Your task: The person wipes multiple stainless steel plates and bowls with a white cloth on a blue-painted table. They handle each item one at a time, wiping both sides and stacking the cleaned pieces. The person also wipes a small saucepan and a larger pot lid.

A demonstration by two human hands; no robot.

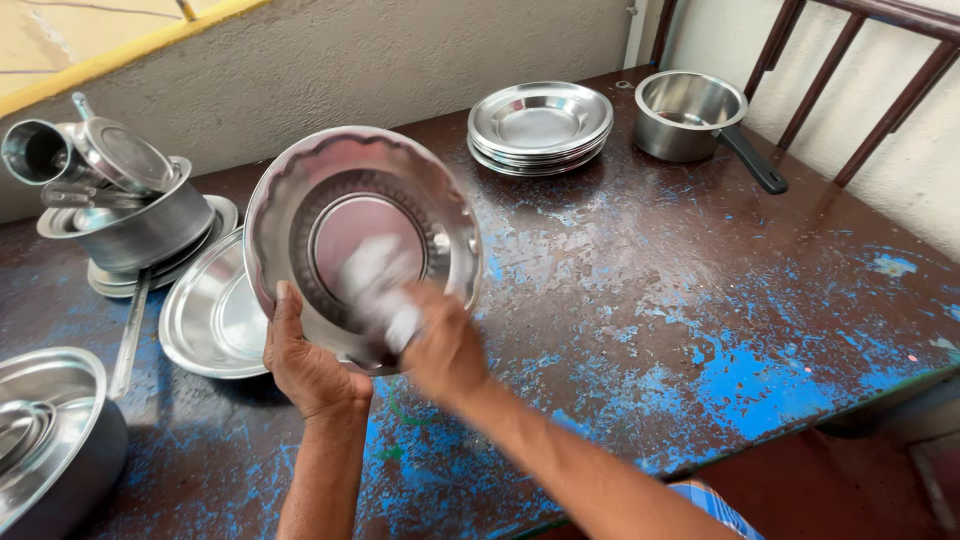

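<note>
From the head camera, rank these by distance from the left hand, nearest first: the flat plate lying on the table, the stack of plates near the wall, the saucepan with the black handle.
From the left hand:
1. Flat plate, just left of the hand.
2. Stack of plates, far side of the table, right of centre.
3. Saucepan, back right corner, beyond the stack.

Dark brown wooden table [700, 300], worn, blue paint patches scattered, fills most of frame. Rough grey plaster wall [400, 60] across top. Yellow painted ledge [130, 50] upper left. Brown wooden railing bars [880, 90] upper right. Reddish floor [850, 490] lower right. Bright daylight.
</note>
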